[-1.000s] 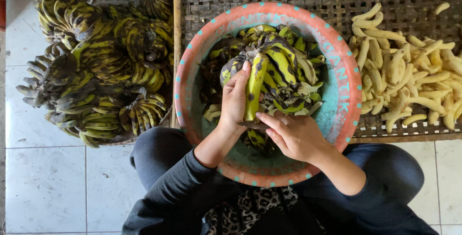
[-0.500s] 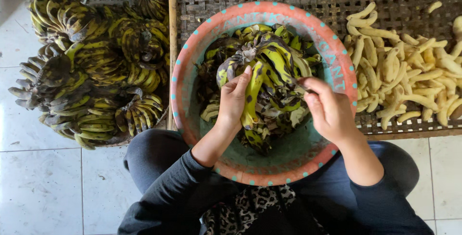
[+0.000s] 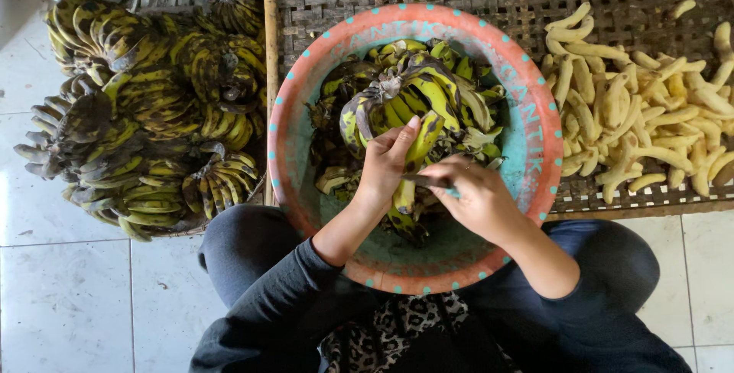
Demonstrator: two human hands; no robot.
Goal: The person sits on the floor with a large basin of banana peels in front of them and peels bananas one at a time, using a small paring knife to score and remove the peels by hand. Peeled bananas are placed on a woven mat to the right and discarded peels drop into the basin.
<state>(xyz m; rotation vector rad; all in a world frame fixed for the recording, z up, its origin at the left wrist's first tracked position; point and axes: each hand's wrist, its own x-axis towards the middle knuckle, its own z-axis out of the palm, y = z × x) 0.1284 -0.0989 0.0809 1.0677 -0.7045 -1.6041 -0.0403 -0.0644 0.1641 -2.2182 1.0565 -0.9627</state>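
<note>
left hand (image 3: pixel 386 163) fingers gripping one banana (image 3: pixel 417 151) | right hand (image 3: pixel 474 197) closed on one knife (image 3: pixel 428 180) | one basin (image 3: pixel 294 113) | peeled bananas (image 3: pixel 634 105) far right, too many to count

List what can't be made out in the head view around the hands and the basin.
- Tool in the right hand: only a thin dark strip shows; the fingers hide the rest.
- Yellow-green banana in the left hand's grip: lower end hidden behind both hands.
- Floor of the round pink-and-teal plastic basin: mostly buried under peels.
- Peeled pale bananas: pile cut off at the right edge.
</note>
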